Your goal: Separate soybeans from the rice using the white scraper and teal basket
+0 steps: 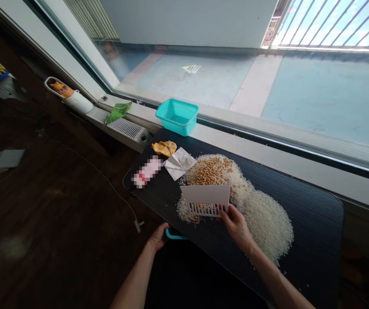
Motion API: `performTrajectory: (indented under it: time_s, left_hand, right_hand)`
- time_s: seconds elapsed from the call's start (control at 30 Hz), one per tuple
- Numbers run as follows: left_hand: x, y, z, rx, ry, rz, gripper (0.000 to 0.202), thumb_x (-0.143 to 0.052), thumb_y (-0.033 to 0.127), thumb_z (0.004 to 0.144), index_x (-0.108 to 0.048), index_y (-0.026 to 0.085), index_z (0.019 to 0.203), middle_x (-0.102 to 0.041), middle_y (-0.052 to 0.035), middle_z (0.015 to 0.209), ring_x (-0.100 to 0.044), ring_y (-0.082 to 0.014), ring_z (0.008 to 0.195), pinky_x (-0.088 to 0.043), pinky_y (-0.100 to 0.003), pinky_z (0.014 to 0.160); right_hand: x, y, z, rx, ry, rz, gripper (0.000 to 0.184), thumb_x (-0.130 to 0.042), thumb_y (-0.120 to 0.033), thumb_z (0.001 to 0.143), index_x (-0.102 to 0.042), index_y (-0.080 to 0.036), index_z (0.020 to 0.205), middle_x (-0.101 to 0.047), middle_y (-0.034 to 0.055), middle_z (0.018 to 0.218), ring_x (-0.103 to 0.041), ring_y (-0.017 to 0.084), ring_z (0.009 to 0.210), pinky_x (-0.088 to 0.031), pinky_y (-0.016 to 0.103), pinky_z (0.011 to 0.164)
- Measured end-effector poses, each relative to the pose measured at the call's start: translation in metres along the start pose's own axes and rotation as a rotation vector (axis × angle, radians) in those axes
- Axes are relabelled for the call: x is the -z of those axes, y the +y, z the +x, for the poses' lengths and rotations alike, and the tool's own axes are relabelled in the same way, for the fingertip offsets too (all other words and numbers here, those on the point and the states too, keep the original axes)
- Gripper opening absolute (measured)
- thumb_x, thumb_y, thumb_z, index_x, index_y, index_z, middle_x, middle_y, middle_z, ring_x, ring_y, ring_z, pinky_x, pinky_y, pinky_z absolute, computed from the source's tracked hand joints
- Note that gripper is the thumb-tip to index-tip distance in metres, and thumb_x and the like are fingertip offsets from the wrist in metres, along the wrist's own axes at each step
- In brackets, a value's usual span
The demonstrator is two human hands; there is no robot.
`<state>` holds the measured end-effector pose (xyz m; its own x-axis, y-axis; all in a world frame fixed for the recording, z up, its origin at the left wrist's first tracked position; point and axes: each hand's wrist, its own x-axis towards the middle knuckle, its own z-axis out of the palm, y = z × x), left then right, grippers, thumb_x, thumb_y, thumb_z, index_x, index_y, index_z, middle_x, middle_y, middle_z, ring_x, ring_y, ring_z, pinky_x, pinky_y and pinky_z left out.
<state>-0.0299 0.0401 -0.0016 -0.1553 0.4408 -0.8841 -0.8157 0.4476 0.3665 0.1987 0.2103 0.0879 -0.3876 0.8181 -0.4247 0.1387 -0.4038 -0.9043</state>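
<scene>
My right hand (pixel 238 227) grips the lower right corner of a white card with a row of slots (pixel 205 193). The card is tilted over a mixed heap on the dark table (pixel 315 231). Yellow beans (pixel 212 171), like soybeans, lie on and among white rice grains (pixel 270 223); some beans show through the slots. Below the table's near edge, my left hand (pixel 159 236) is closed on the rim of a turquoise container (pixel 175 236). Most of that container is hidden, so I cannot see what is in it.
A turquoise basin (pixel 179 124) stands at the table's far edge by the window. Near it lie a crumpled orange-yellow piece (pixel 164 148), a white tissue (pixel 178 165) and a pixelated pink item (pixel 147 172). A radiator (pixel 126 128) carries a green leaf-like piece (pixel 119 112).
</scene>
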Motion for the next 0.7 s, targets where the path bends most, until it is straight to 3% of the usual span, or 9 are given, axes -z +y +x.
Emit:
performTrajectory:
  time_s: [0.27, 0.5, 0.7]
  left_hand:
    - [0.002, 0.003, -0.005, 0.026, -0.053, 0.044, 0.011, -0.06, 0.011, 0.059, -0.062, 0.012, 0.069, -0.066, -0.0049, 0.068, -0.063, -0.0182, 0.069, -0.047, -0.029, 0.074]
    - [0.014, 0.005, -0.034, 0.037, -0.087, 0.199, 0.022, -0.064, 0.018, 0.06, -0.061, 0.015, 0.081, -0.063, -0.0038, 0.07, -0.059, -0.0173, 0.063, -0.047, -0.032, 0.068]
    - [0.041, 0.021, -0.07, -0.015, -0.05, 0.161, 0.037, -0.065, 0.022, 0.062, -0.061, 0.016, 0.099, -0.065, -0.0091, 0.086, -0.061, -0.0243, 0.083, -0.045, -0.038, 0.08]
  right_hand:
    - [-0.005, -0.006, 0.002, 0.01, 0.002, 0.017, 0.026, -0.059, -0.043, 0.072, -0.059, -0.019, 0.083, -0.06, 0.0034, 0.078, -0.054, 0.017, 0.07, -0.052, 0.03, 0.064]
    - [-0.011, -0.022, 0.001, 0.007, -0.04, -0.033, 0.027, -0.058, -0.044, 0.072, -0.06, -0.019, 0.084, -0.061, 0.0037, 0.079, -0.055, 0.017, 0.069, -0.051, 0.029, 0.063]
    - [-0.016, -0.033, 0.002, 0.011, -0.056, -0.026, 0.027, -0.059, -0.043, 0.072, -0.06, -0.02, 0.086, -0.061, 0.0034, 0.079, -0.056, 0.017, 0.069, -0.051, 0.029, 0.062]
